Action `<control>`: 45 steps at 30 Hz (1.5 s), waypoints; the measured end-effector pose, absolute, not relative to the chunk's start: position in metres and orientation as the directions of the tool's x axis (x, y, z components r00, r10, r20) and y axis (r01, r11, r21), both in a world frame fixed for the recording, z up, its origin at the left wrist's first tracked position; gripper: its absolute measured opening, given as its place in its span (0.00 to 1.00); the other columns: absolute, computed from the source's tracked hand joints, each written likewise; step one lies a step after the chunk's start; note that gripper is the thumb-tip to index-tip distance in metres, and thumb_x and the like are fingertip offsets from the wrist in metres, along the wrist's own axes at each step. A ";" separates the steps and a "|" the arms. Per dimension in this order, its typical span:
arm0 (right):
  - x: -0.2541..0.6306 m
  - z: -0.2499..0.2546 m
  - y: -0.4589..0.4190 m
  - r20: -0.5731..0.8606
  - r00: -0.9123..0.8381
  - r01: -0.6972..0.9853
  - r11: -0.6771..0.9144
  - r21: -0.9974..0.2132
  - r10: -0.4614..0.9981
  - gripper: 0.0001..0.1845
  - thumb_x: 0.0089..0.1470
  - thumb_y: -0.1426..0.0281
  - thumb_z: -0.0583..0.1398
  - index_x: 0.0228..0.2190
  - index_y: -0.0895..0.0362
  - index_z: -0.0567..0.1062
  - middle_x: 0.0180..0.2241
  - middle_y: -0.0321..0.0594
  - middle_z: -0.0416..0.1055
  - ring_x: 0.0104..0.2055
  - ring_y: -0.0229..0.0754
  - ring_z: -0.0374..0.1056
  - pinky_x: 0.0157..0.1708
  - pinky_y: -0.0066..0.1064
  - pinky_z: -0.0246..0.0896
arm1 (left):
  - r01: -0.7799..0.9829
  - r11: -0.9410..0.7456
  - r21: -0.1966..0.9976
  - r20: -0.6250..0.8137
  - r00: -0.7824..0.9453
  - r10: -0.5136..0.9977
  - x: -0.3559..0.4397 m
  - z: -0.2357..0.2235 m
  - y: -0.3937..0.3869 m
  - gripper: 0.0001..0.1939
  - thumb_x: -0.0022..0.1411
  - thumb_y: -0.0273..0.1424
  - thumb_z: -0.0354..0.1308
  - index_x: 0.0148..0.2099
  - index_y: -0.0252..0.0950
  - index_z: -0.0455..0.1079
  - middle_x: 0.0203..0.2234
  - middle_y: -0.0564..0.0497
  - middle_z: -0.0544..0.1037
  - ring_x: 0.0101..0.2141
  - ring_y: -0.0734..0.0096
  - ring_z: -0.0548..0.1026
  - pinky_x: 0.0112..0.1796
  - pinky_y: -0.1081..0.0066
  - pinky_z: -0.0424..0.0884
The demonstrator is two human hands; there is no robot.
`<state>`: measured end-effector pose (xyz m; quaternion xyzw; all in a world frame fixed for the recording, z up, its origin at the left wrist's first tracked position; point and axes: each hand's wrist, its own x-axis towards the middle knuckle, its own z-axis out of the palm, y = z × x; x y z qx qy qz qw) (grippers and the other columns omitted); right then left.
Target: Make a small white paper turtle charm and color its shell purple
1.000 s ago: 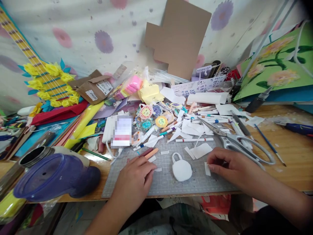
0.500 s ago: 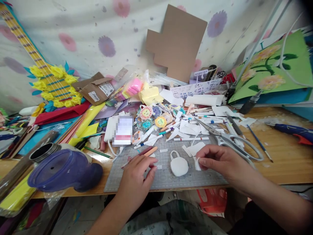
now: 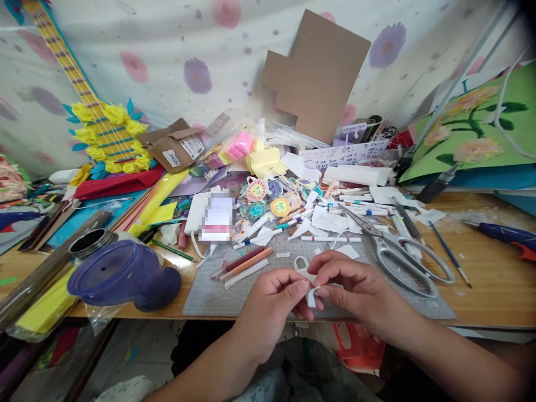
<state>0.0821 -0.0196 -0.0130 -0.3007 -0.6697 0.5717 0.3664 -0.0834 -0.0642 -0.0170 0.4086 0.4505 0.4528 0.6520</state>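
Observation:
Both my hands meet over the front of the grey cutting mat (image 3: 209,304). A small white strip (image 3: 311,297), perhaps paper or tape, is pinched between the fingertips of my left hand (image 3: 274,304) and my right hand (image 3: 352,285). Behind the fingers lies a white rounded piece with a loop (image 3: 302,264); its lower part is hidden by my hands. To the left of them, sticks in dark red, orange and white lie side by side, the orange stick (image 3: 246,264) in the middle. Large grey-handled scissors (image 3: 387,251) rest open on the right of the mat.
Paper scraps, markers and small decorated round charms (image 3: 256,190) crowd the back of the mat. A phone (image 3: 216,218) lies at left, with a purple plastic container (image 3: 125,276) near the table's front edge. At far right are a paintbrush (image 3: 450,254) and a blue glue gun (image 3: 502,231).
My left hand has moved right, off the sticks, and taken hold of the white strip. My right hand has brought the strip left, in front of the looped piece. The view has shifted slightly.

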 end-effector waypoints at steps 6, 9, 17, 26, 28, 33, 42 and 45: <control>0.088 -0.011 -0.019 0.108 -0.531 0.019 0.140 -0.990 0.840 0.04 0.51 0.68 0.62 0.25 0.54 0.75 0.36 0.37 0.69 0.41 0.40 0.66 0.42 0.30 0.59 | 0.035 0.169 0.985 -0.172 0.114 0.978 -0.101 -0.015 -0.057 0.12 0.59 0.36 0.55 0.27 0.34 0.68 0.20 0.54 0.72 0.23 0.75 0.69 0.27 0.74 0.64; 0.099 -0.011 -0.015 0.087 -0.492 0.048 0.127 -0.991 0.867 0.05 0.51 0.68 0.62 0.25 0.54 0.74 0.34 0.36 0.70 0.38 0.39 0.66 0.39 0.28 0.59 | 0.411 -0.038 0.911 0.049 -0.017 0.999 -0.126 -0.011 -0.048 0.07 0.57 0.32 0.57 0.28 0.35 0.71 0.24 0.53 0.73 0.32 0.70 0.71 0.35 0.73 0.63; 0.118 -0.017 -0.004 -0.004 -0.356 0.264 0.096 -0.960 0.935 0.09 0.48 0.63 0.61 0.23 0.54 0.72 0.28 0.36 0.69 0.33 0.41 0.65 0.33 0.30 0.59 | 0.726 -0.090 0.681 0.117 0.014 0.993 -0.145 -0.012 -0.042 0.09 0.58 0.32 0.54 0.25 0.36 0.68 0.21 0.55 0.69 0.26 0.71 0.69 0.28 0.73 0.61; 0.132 -0.021 -0.002 0.001 -0.317 0.441 0.148 -0.885 0.948 0.10 0.48 0.61 0.59 0.24 0.54 0.72 0.26 0.36 0.69 0.30 0.42 0.65 0.30 0.31 0.60 | 0.864 -0.255 0.433 0.048 0.260 0.964 -0.135 -0.013 -0.051 0.07 0.59 0.27 0.54 0.29 0.37 0.70 0.26 0.52 0.74 0.35 0.65 0.72 0.38 0.66 0.64; 0.133 -0.021 -0.003 0.029 -0.314 0.461 0.180 -0.869 0.949 0.09 0.49 0.63 0.58 0.24 0.54 0.72 0.26 0.36 0.69 0.30 0.41 0.64 0.30 0.31 0.60 | 0.887 -0.275 0.370 0.062 0.272 0.960 -0.133 -0.014 -0.052 0.06 0.58 0.28 0.55 0.30 0.37 0.70 0.27 0.51 0.74 0.35 0.64 0.72 0.38 0.65 0.65; 0.136 -0.018 -0.002 0.057 -0.309 0.545 0.226 -0.808 0.949 0.07 0.49 0.66 0.57 0.24 0.55 0.72 0.26 0.36 0.69 0.30 0.42 0.65 0.30 0.32 0.59 | 0.912 -0.343 0.225 0.091 0.331 0.939 -0.134 -0.019 -0.049 0.11 0.60 0.24 0.50 0.36 0.39 0.73 0.34 0.47 0.78 0.44 0.57 0.72 0.42 0.59 0.67; 0.147 -0.022 -0.004 0.295 -0.401 0.597 0.491 -0.634 0.868 0.08 0.55 0.72 0.55 0.27 0.54 0.73 0.29 0.40 0.71 0.32 0.43 0.67 0.32 0.34 0.62 | 0.922 -0.325 0.211 0.203 0.283 0.937 -0.112 -0.007 -0.040 0.11 0.62 0.27 0.49 0.42 0.39 0.72 0.37 0.46 0.76 0.42 0.58 0.72 0.43 0.57 0.67; 0.149 -0.018 -0.008 0.309 -0.639 0.597 0.708 -0.377 0.704 0.13 0.56 0.78 0.52 0.32 0.55 0.76 0.35 0.45 0.71 0.38 0.46 0.66 0.37 0.37 0.62 | 0.929 -0.302 0.215 0.165 0.270 0.949 -0.100 -0.006 -0.037 0.15 0.58 0.32 0.55 0.49 0.40 0.69 0.46 0.45 0.73 0.46 0.55 0.69 0.46 0.55 0.65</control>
